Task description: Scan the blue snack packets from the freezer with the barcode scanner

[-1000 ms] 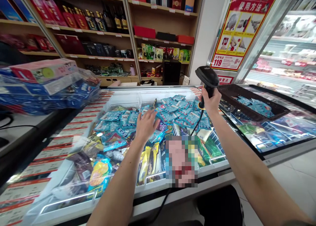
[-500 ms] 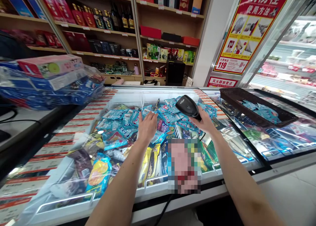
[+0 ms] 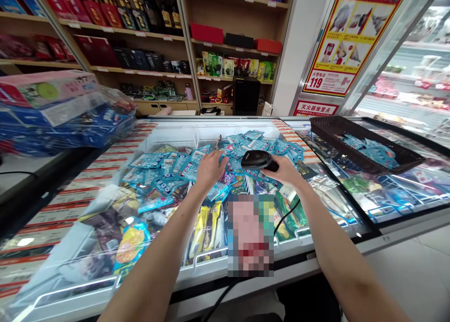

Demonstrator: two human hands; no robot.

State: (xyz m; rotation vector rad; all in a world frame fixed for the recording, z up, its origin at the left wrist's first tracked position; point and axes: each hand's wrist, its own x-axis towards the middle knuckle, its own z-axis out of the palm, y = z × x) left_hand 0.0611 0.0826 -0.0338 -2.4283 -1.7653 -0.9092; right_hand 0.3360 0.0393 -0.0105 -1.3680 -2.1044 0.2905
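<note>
Left hand (image 3: 210, 169): open, over blue packets (image 3: 170, 166)
Right hand (image 3: 286, 171): gripping black scanner (image 3: 257, 160) (cable (image 3: 287, 214) below the wrist)

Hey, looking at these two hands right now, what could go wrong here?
Two risks: the handheld scanner in the right hand has a trailing black cord, which might snag. The loose blue packets overlap beside the left hand, so a sideways sweep could push some out of place.

Shop interior, price labels (image 3: 75, 204), shelves (image 3: 221, 46) of bottles (image 3: 149, 13), barcode scanner (image 3: 256, 160), glass-topped freezer (image 3: 172, 135) (packets (image 3: 202, 228) inside), blurred, probably chilled display (image 3: 422, 47)
</note>
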